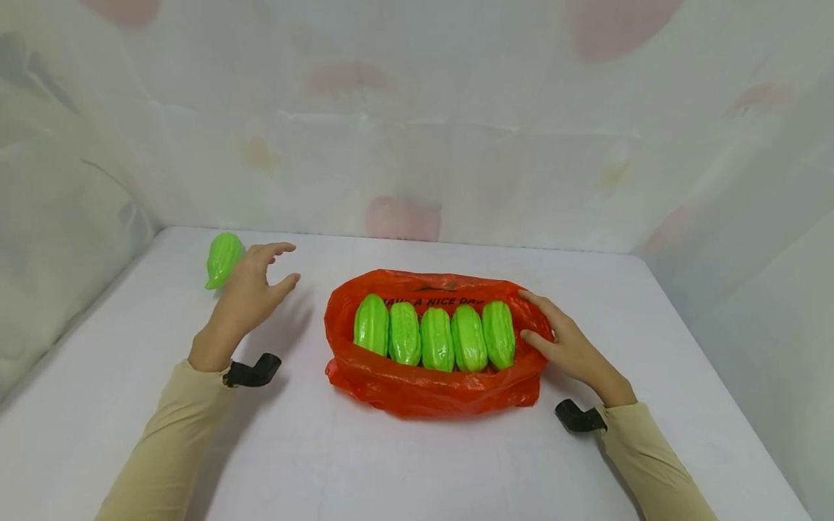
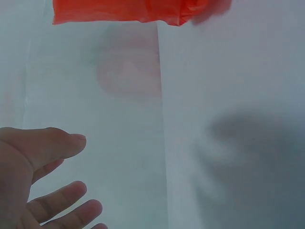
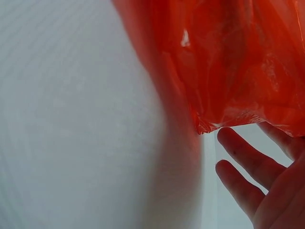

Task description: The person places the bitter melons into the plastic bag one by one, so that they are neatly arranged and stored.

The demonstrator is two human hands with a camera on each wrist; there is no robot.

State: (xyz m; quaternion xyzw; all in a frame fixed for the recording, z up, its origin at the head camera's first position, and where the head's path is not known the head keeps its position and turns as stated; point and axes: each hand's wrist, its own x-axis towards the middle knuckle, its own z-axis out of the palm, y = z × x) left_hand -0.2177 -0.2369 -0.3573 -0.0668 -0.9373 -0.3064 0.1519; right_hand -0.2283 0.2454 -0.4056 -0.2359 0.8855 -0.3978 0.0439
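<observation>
A red plastic bag (image 1: 436, 394) with black lettering stands open-mouthed on the white table. Several glossy, bright green, ridged fruit-like pieces (image 1: 437, 340) fill it in a row. At its right side my right hand (image 1: 570, 351) holds the rim, thumb over the edge into the mouth; in the right wrist view two fingers (image 3: 250, 162) stretch free below the bag. My left hand (image 1: 250, 289) hovers above the table left of the bag, fingers and thumb apart, holding nothing. Another green ridged piece (image 1: 224, 255) with a pointed tip lies behind it, partly covered in the head view.
The white table (image 1: 391, 470) meets a pale patterned cloth wall (image 1: 417, 166) at the back, with similar cloth along both sides. A black curved mount (image 1: 253, 370) sits on my left wrist, another (image 1: 578, 417) on my right.
</observation>
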